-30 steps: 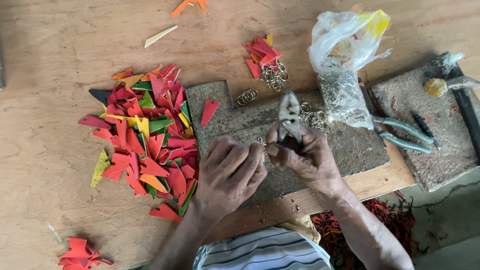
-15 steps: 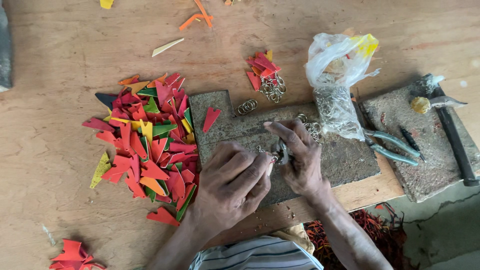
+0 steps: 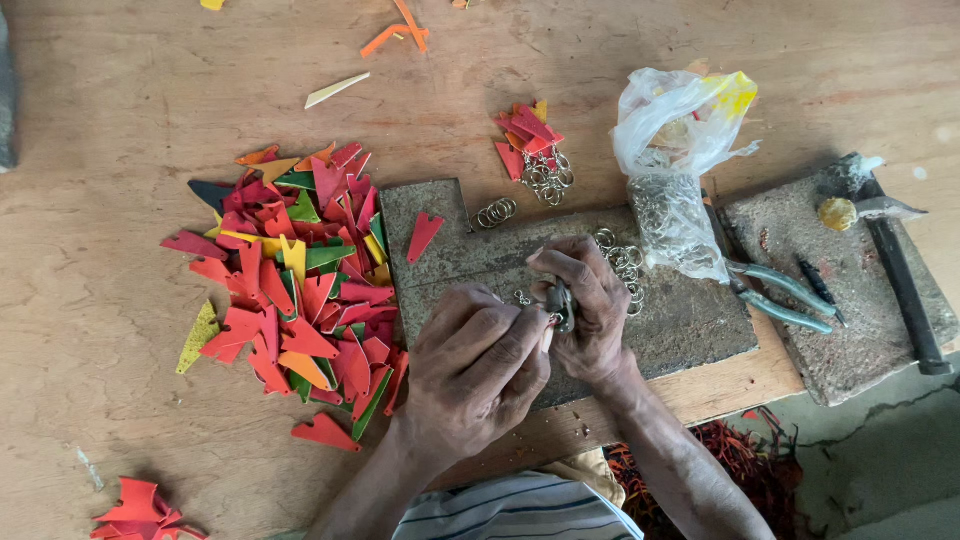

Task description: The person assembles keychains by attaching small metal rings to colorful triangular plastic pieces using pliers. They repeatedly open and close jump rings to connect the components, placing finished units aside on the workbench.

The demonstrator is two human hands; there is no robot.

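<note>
Risk as I judged it: the small part pinched between both hands could slip out of the pliers' nose or nick a fingertip, since the grip sat tight and mostly hidden. Left hand (image 3: 478, 368) was curled shut around that part, too small to identify. Right hand (image 3: 590, 305) was closed on dark pliers (image 3: 561, 303). Both sat over the grey slab (image 3: 655, 330). Loose metal rings (image 3: 622, 262) lay on the slab just beyond the right hand; coloured cut shapes (image 3: 300, 285) were piled left of the slab.
</note>
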